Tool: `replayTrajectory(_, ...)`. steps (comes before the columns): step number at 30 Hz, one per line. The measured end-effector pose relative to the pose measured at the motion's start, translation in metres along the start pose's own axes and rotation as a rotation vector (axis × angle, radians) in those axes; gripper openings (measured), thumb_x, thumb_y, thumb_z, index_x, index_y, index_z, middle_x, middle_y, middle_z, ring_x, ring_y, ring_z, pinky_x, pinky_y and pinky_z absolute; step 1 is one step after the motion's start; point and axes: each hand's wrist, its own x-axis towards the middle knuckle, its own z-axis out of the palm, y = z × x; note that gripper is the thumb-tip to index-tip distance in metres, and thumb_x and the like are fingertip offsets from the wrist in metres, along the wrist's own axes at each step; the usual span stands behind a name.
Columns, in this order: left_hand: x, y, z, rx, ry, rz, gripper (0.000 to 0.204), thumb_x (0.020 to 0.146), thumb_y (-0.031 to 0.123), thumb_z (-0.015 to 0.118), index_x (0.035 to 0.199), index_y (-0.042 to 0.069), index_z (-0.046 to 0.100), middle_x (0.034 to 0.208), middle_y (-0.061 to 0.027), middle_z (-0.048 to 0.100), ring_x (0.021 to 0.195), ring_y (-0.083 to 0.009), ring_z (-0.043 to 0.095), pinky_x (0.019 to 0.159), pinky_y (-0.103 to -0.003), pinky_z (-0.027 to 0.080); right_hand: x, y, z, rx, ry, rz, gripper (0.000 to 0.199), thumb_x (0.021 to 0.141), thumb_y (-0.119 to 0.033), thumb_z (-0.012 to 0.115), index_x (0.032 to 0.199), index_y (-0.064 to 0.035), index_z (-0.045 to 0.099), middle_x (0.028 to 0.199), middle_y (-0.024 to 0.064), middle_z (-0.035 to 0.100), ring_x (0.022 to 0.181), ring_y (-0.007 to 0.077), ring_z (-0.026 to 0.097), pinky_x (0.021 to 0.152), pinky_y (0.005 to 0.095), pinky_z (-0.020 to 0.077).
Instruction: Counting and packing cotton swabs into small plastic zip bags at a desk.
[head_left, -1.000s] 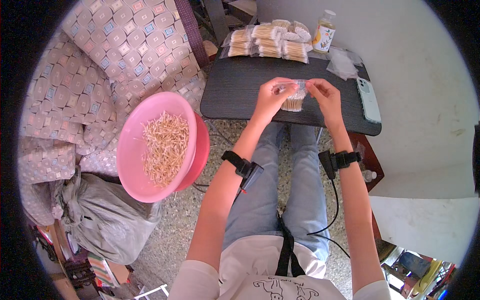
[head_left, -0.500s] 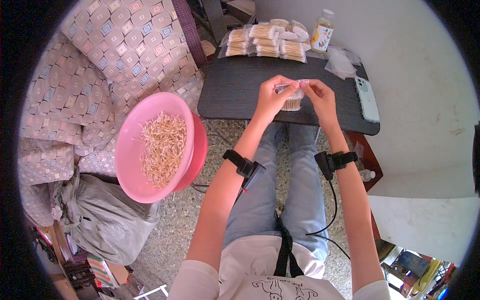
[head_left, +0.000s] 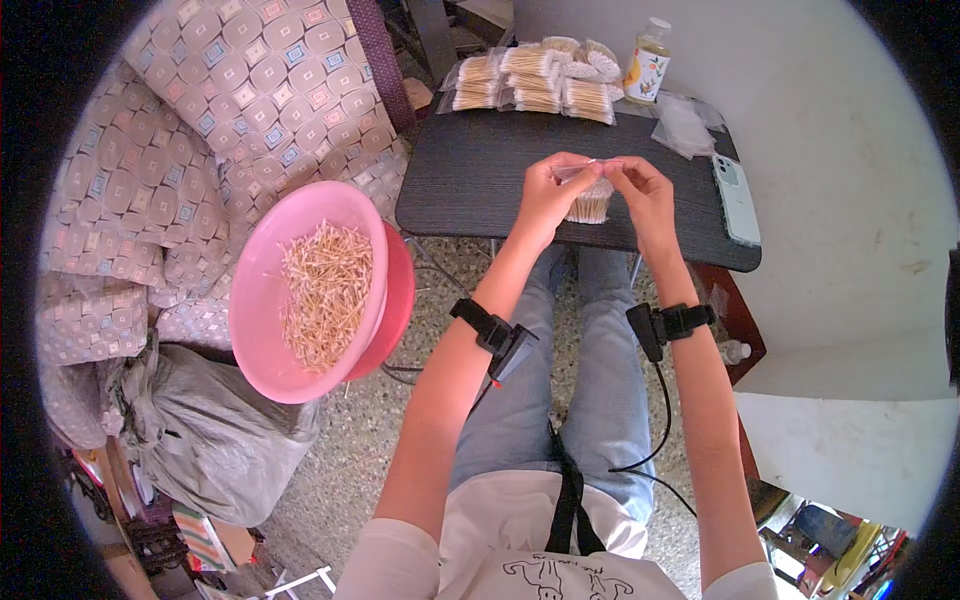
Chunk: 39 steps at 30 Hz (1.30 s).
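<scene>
Near the front edge of the black table, a small clear plastic bag of cotton swabs hangs between my two hands. My left hand pinches the bag's top edge with thumb and fingers. Close beside it, my right hand pinches the same edge, the fingertips of both hands almost meeting. The swabs sit upright in the lower part of the bag. At the left, a pink basin holds a heap of loose cotton swabs.
Several filled swab bags are stacked at the back of the black table. Beside them stand a bottle and flat clear bags. A phone lies at the right edge. A grey sack slumps below the patterned sofa.
My hands and the swab bag have shifted slightly to the right. My left fingertips now sit nearer the right ones along the bag's top edge.
</scene>
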Motion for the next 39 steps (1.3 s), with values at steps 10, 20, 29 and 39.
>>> replayTrajectory(10,0.002,-0.002,-0.006,0.159,-0.043,0.066,0.019,0.084,0.014,0.069,0.093,-0.002,0.067,0.09,-0.0076,0.068,0.081,-0.0098,0.062,0.074,-0.023,0.048,-0.002,0.001,-0.003,0.013,0.015,0.062,0.015,0.088,-0.012,0.063,0.097,-0.0003,0.065,0.091,0.0011,0.064,0.084,0.0076,0.057,0.077,0.0223,0.0436)
replayTrajectory(20,-0.001,-0.001,-0.02,0.343,0.001,0.173,0.022,0.087,0.015,0.065,0.097,-0.005,0.066,0.091,-0.0112,0.069,0.084,-0.0109,0.062,0.078,-0.024,0.049,-0.002,0.002,-0.004,-0.016,-0.015,0.085,0.015,0.087,-0.013,0.063,0.097,-0.0018,0.066,0.089,0.0002,0.064,0.08,0.0068,0.055,0.074,0.0219,0.0427)
replayTrajectory(29,0.0,0.004,-0.008,0.114,-0.099,0.145,0.018,0.085,0.011,0.067,0.096,-0.003,0.065,0.09,-0.0067,0.067,0.082,-0.0093,0.061,0.073,-0.023,0.048,-0.001,0.0,-0.003,-0.033,-0.028,0.003,0.013,0.085,-0.012,0.065,0.094,-0.0015,0.067,0.086,0.0005,0.065,0.077,0.007,0.056,0.071,0.0224,0.0433)
replayTrajectory(39,0.003,-0.001,-0.007,0.208,-0.061,0.142,0.018,0.089,0.015,0.063,0.093,-0.003,0.065,0.088,-0.0061,0.067,0.082,-0.0091,0.061,0.073,-0.023,0.048,0.0,0.003,-0.004,-0.059,-0.028,0.015,0.012,0.085,-0.012,0.066,0.09,-0.0013,0.068,0.082,0.0006,0.065,0.076,0.0064,0.055,0.07,0.0224,0.0433)
